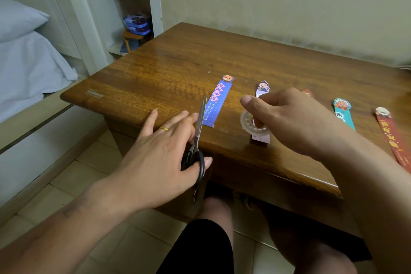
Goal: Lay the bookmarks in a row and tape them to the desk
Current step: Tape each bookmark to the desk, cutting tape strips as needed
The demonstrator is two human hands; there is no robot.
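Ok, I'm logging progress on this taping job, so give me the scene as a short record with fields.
surface: wooden desk
bookmarks: five in a rough row: blue bookmark, pink bookmark, hidden bookmark mostly behind the right hand, teal bookmark, red bookmark
left hand: holds scissors, blades pointing away, beside the blue bookmark
right hand: grips tape roll over the pink bookmark
tape already on bookmarks: cannot tell
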